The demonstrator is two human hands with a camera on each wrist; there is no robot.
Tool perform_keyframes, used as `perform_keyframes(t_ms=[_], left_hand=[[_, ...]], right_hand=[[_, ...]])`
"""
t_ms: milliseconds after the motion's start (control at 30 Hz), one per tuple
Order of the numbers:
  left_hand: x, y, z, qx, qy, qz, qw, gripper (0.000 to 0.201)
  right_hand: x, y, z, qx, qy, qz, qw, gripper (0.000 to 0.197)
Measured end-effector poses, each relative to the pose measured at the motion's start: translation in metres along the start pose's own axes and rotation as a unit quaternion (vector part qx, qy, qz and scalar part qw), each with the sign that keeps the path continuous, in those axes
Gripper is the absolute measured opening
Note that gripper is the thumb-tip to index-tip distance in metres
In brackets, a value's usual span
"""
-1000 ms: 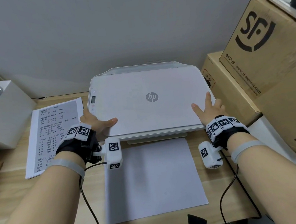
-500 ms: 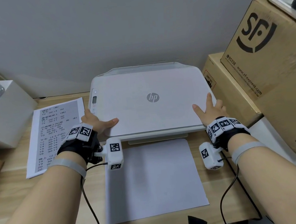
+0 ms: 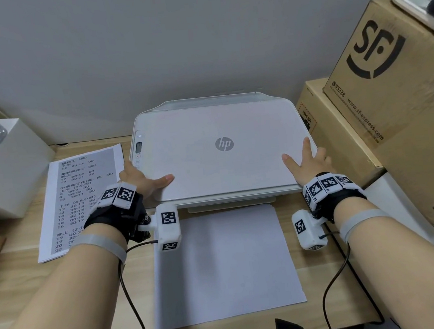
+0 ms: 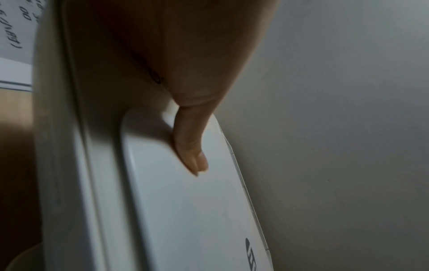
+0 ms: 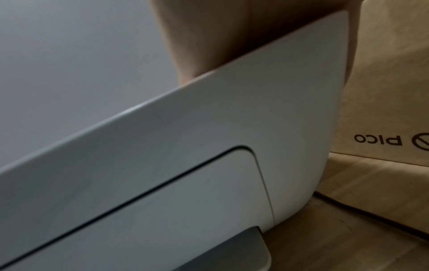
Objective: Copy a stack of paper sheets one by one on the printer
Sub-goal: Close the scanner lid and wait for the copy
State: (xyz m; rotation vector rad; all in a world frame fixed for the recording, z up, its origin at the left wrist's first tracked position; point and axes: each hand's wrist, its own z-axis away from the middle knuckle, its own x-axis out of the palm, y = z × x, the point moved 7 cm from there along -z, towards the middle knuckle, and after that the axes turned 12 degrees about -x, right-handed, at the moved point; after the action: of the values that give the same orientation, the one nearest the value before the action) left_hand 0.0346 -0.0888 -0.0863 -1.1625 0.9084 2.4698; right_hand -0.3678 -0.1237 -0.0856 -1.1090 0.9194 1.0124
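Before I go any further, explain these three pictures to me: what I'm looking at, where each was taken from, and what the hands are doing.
No robot here: a person with small cameras strapped to the head and both wrists. The big picture is the head camera, looking down at a wooden desk. The other two look along each hand from the wrist, so they show mostly skin and white plastic close up.

On the desk stands a white printer, lid down. The left hand rests at its front left corner, thumb lying on the lid. The right hand rests at the front right corner, fingers spread on top. Neither hand holds paper.

A printed sheet lies left of the printer; blank white sheets lie in front of it. Cardboard boxes stand on the right, and a white box on the left.
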Motion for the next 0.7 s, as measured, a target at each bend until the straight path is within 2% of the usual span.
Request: perform_keyframes(t_ms=[567,700], left_hand=[[0.0016,-0.0017,-0.0039,0.006,-0.003,0.007,1.000,0.107],[0.0018,-0.0029,-0.0034,0.008,0.000,-0.006,1.000,0.109]], right_hand=[[-0.0019,-0.0013,0.0024,0.000,-0.002,0.003,1.000,0.077],[-0.0038,-0.0034,0.0055,0.003,0.012,0.002,1.000,0.082]])
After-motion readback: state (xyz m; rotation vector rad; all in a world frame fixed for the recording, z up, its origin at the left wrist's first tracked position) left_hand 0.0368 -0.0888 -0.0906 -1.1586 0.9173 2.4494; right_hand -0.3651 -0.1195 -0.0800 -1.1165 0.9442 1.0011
